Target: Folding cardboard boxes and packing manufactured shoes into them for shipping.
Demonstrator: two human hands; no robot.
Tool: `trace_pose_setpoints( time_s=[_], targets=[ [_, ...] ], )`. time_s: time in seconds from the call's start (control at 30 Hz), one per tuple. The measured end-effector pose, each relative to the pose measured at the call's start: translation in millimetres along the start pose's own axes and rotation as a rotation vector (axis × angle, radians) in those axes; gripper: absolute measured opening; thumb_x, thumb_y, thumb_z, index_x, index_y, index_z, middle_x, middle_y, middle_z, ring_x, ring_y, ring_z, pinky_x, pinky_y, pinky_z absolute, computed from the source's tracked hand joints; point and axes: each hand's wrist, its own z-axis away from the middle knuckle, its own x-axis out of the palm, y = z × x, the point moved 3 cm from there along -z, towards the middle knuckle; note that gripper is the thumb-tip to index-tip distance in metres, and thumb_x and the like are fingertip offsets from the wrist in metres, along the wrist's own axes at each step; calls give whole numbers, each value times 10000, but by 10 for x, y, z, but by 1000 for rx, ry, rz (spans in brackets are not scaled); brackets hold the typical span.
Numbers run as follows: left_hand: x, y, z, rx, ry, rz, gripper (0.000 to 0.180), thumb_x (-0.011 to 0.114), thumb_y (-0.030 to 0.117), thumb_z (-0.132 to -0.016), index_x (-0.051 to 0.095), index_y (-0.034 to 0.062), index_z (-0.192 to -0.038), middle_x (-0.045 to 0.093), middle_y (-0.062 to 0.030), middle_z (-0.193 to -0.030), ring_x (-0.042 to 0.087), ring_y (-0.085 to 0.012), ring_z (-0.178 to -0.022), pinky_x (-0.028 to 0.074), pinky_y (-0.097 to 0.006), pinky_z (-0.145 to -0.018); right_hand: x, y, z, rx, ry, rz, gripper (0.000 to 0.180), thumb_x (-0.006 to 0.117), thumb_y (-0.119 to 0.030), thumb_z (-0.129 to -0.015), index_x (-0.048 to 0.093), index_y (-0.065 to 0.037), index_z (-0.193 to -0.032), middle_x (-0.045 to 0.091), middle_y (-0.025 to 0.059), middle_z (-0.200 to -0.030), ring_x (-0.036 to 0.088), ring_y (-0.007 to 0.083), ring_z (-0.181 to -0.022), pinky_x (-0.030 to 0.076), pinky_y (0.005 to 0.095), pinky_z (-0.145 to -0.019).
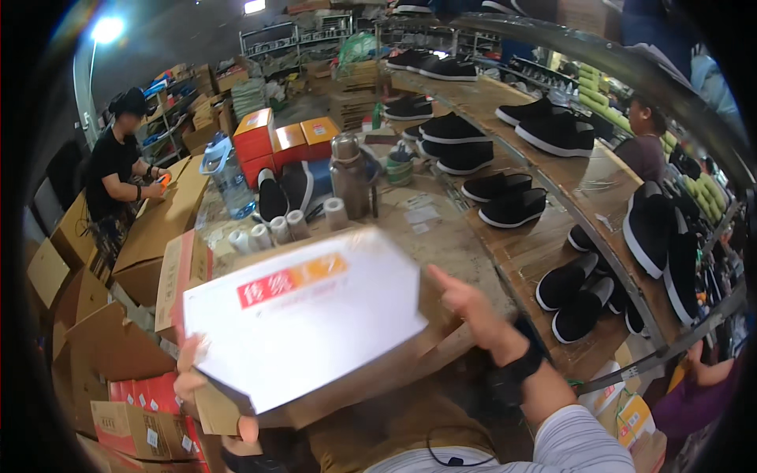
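Observation:
A white-faced piece of cardboard (315, 331) with red and orange printing is tilted up in front of me, slightly blurred. My left hand (189, 382) grips its lower left edge, partly hidden behind it. At its right side is my right hand (473, 307), with a finger stretched toward the cardboard and the others partly hidden. Behind the cardboard, several white rolls (280, 230) stand on the worktable (441, 252). A pair of black shoes (274, 197) lies beyond them, beside a metal thermos (349, 177).
Shelves (587, 185) with several black, white-soled shoes (556, 134) run along my right. Orange boxes (289, 143) and a water jug (229, 177) stand on the table. Open cartons (102, 339) crowd my left, where a person (118, 173) holds an orange tool. Another person (643, 146) is behind the shelves.

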Motion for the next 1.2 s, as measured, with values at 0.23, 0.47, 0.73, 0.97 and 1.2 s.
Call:
trace_pose_setpoints(
  time_s=[0.23,0.47,0.73,0.97,1.2],
  targets=[
    [-251,-1137,44,-1100,-102,555,415,382,352,-1036,512,6,-1225,580,-71,-1146,555,-160,-1045,428,-338,-938,150,-1364,-178,-783,430,766,543,487,-415,-945,517,-25,-1320,567,169,-1300,545,334,-1191,418,439,-945],
    [-325,-1524,153,-1044,-386,-398,740,771,342,-783,403,56,-1358,512,-163,-1311,516,-286,-1182,409,-387,-1030,1081,-458,-1365,-211,-183,496,170,599,-222,-862,713,-104,-904,656,127,-1046,610,274,-984,426,428,-902],
    [138,-1072,-43,-535,-357,-490,801,842,251,-681,449,81,-1357,434,-176,-1363,468,-340,-1216,382,-408,-1047,224,-10,-1430,-424,544,160,317,633,-224,-876,618,-83,-1159,641,152,-1100,576,334,-1081,452,401,-922],
    [113,-862,-139,-613,-433,-475,599,837,100,-644,593,123,-1191,445,-135,-1213,506,-309,-1086,422,-396,-972,254,-314,-1327,-235,-67,394,633,801,-317,-706,545,-111,-1247,581,211,-1154,569,365,-1087,460,409,-937],
    [161,-763,-203,-318,-417,-870,608,802,82,-673,559,109,-1230,396,-143,-1280,455,-348,-1207,452,-416,-941,321,-488,-1166,-251,180,595,539,774,-477,-722,632,-82,-1061,545,197,-1026,571,365,-970,478,417,-846]
  ],
)
